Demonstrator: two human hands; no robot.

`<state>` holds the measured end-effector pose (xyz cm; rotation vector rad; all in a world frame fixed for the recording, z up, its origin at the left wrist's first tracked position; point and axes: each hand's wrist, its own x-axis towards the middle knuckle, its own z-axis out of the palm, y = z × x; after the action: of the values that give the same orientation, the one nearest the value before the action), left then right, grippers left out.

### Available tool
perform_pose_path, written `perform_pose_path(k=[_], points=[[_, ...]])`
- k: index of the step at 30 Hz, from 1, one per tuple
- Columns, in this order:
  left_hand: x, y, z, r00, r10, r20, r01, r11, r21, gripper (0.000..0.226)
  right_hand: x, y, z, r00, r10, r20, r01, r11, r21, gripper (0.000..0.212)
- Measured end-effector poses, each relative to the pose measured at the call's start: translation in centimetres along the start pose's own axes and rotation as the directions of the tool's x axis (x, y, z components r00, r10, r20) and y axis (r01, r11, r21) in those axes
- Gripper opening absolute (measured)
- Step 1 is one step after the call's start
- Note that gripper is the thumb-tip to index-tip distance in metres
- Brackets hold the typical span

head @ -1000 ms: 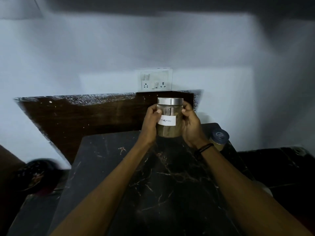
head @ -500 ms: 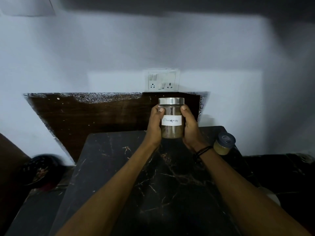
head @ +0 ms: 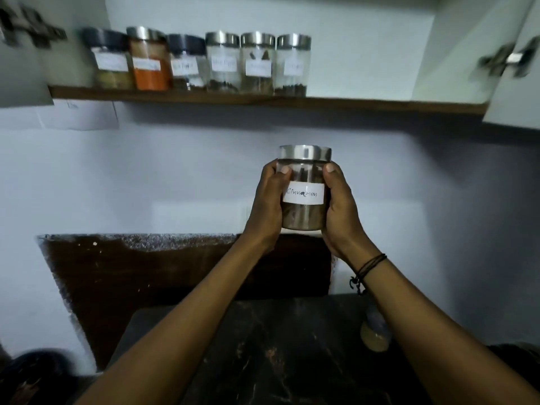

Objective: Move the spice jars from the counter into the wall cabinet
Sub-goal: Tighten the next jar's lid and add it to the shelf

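A glass cinnamon jar [head: 304, 182] with a steel lid and a white handwritten label is held upright in mid-air, below the wall cabinet's shelf [head: 365, 103]. My left hand [head: 267, 203] grips its left side and my right hand [head: 340, 209] its right side. Several labelled spice jars [head: 222, 62] stand in a row on the left half of the shelf. One more jar [head: 375, 334] with a dark lid sits on the black marble counter [head: 263, 346], partly hidden behind my right forearm.
The cabinet doors hang open, with hinges at the left [head: 29, 27] and right [head: 508, 58]. The right half of the shelf holds no jars. A dark brown backsplash panel [head: 146, 276] stands behind the counter. A dark round object [head: 29, 372] lies at the lower left.
The view has tilted up, bringing the open cabinet and its row of jars into sight. Both hands have lifted the cinnamon jar higher, away from the counter.
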<state>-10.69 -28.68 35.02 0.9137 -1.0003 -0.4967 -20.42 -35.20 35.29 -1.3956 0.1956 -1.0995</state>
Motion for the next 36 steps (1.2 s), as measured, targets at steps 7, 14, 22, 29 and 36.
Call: perform_pose_path(k=[7, 14, 22, 29, 36], points=[[6.2, 8.2, 3.1, 0.980, 0.191, 0.062, -0.194, 0.980, 0.050, 0.044, 6.3, -8.6, 1.2, 0.974, -0.225, 0.015, 0.225, 0.968, -0.112, 0.041], [13.1, 12.3, 4.9, 0.977, 0.200, 0.075, -0.206, 0.975, 0.080, 0.030, 13.0, -14.5, 0.4, 0.971, -0.235, 0.040, 0.236, 0.924, -0.300, 0.030], [19.2, 10.9, 5.9, 0.989, 0.100, 0.111, -0.121, 0.971, 0.207, 0.036, 18.9, -14.3, -2.7, 0.988, -0.151, 0.024, 0.150, 0.927, -0.343, 0.023], [23.8, 9.1, 6.9, 0.984, 0.124, 0.124, -0.167, 0.878, 0.449, 0.019, 24.0, -12.5, -5.2, 0.995, -0.102, 0.017, 0.099, 0.901, -0.422, 0.031], [26.8, 7.4, 7.4, 0.963, 0.271, 0.002, -0.180, 0.634, 0.752, 0.029, 27.8, -11.4, -5.8, 0.997, -0.077, 0.029, 0.080, 0.842, -0.534, 0.023]])
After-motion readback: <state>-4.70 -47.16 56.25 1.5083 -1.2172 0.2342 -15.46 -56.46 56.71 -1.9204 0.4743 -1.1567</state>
